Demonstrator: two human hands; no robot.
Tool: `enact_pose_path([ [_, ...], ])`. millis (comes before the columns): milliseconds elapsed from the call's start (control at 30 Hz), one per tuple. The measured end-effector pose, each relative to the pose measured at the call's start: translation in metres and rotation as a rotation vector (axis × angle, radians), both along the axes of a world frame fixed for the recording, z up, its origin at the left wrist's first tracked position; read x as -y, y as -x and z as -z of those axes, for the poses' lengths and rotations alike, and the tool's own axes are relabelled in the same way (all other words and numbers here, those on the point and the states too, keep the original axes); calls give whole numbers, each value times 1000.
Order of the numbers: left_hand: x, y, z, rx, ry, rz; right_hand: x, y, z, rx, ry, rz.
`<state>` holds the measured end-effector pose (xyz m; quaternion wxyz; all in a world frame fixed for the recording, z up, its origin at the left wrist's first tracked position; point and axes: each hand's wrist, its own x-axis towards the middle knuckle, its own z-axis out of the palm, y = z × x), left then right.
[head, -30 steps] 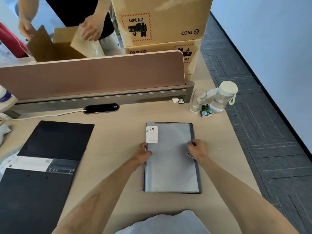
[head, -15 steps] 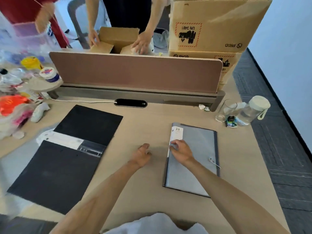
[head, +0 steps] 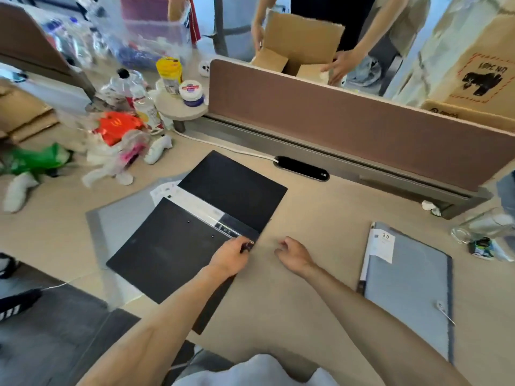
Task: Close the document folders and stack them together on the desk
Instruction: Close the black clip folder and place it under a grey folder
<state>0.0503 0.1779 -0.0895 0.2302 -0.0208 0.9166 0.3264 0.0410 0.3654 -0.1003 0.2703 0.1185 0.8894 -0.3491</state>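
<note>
Our left hand (head: 232, 256) pinched edge of open black folder (head: 178, 254), maybe its spine. Right hand (head: 294, 253) loose, holding nothing. Grey folder (head: 407, 288) closed, well apart.

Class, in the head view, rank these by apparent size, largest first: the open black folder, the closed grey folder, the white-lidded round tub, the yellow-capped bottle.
1. Open black folder
2. Closed grey folder
3-4. White-lidded round tub and yellow-capped bottle: too alike to rank.
</note>
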Motion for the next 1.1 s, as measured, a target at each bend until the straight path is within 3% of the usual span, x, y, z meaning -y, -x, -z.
enact_pose_path([
  [100, 42, 8, 4, -18, 36, 20, 41, 14, 4, 43, 55, 111],
  [267, 96, 21, 14, -49, 53, 58, 86, 53, 20, 5, 255, 585],
  [367, 115, 23, 16, -54, 61, 92, 93, 69, 24, 15, 323, 731],
  [500, 122, 26, 11, -121, 22, 40, 100, 83, 29, 82, 428, 741],
  [633, 120, 25, -5, -176, 11, -27, 97, 97, 40, 11, 440, 708],
  [967, 92, -9, -56, -371, -27, -309, 91, 58, -47, -123, 728, 695],
  [1100, 60, -24, -85, -375, -229, -534, 77, 34, -78, -126, 928, 658],
])
